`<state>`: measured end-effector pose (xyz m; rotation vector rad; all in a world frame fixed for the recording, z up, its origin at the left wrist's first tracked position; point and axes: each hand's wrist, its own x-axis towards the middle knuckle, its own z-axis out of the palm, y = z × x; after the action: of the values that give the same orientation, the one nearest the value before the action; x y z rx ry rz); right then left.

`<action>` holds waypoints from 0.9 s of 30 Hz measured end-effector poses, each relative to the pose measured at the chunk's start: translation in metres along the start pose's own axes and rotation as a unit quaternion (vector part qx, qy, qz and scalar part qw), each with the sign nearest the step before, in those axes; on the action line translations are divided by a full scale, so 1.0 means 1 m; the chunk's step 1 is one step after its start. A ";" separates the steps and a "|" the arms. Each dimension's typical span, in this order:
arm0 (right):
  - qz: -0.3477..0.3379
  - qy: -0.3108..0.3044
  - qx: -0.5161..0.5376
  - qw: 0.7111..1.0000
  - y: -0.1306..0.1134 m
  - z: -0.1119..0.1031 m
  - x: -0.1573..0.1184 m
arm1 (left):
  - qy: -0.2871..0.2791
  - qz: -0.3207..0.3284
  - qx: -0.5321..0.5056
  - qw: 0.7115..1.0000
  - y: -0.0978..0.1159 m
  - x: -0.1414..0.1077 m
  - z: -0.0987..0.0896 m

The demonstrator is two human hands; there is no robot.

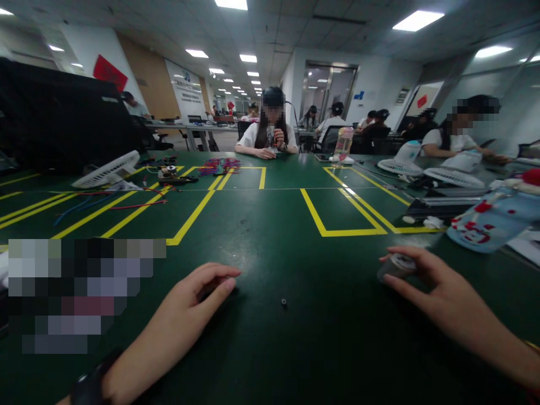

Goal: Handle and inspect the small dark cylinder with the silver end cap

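My right hand (430, 281) grips a short grey cylinder (399, 266) between thumb and fingers, at the right of the green table (270, 253). The cylinder's top face shows, but its exact kind is unclear. At left, my left hand (200, 298) rests palm-down on the table, fingers stretched forward and thumb apart, with nothing visible in it. Between the two hands a tiny ring-shaped metal piece (284, 302), like a nut or spacer, lies on the table.
A blue patterned container (485, 216) stands at right, near white fan parts (453, 169). Colourful wires (219, 165), a white fan grille (107, 170) and a small electrical assembly (171, 174) lie farther off. Yellow tape lines mark the table. A person (270, 126) sits opposite.
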<state>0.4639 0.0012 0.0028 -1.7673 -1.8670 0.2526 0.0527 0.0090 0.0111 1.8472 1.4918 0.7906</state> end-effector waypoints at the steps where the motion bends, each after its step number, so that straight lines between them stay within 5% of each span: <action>1: 0.026 0.015 -0.027 0.999 0.019 -0.008 -0.002 | 0.008 -0.011 -0.001 1.000 -0.003 -0.001 0.000; 5: 0.055 0.040 -0.102 0.992 0.056 -0.026 -0.008 | 0.020 -0.007 0.013 1.000 0.001 -0.002 0.005; 7: 0.006 0.096 -0.153 0.984 0.044 -0.027 -0.008 | 0.024 -0.009 0.020 0.999 0.006 -0.002 0.006; 10: -0.149 0.144 -0.172 0.963 -0.009 -0.013 -0.007 | 0.031 -0.006 0.027 0.999 0.009 -0.002 0.006; 12: -0.237 0.050 -0.111 0.964 -0.057 0.009 -0.005 | 0.033 0.002 0.028 0.999 0.006 -0.002 0.006; 15: -0.275 -0.129 -0.006 0.953 -0.119 0.051 0.002 | 0.032 0.011 0.030 0.999 0.000 -0.001 0.005; 18: -0.287 -0.193 0.046 0.937 -0.149 0.078 0.010 | 0.029 0.023 0.037 0.999 -0.001 -0.001 0.004; 22: -0.259 -0.164 0.048 0.951 -0.125 0.050 0.015 | 0.022 0.029 0.029 0.999 0.000 -0.001 0.004; 27: -0.168 0.030 -0.110 0.979 -0.038 -0.035 0.020 | 0.020 -0.011 -0.002 1.000 0.000 0.000 0.007</action>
<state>0.4495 0.0080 0.0558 -1.5378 -2.1770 -0.1384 0.0582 0.0079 0.0071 1.8196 1.5315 0.8248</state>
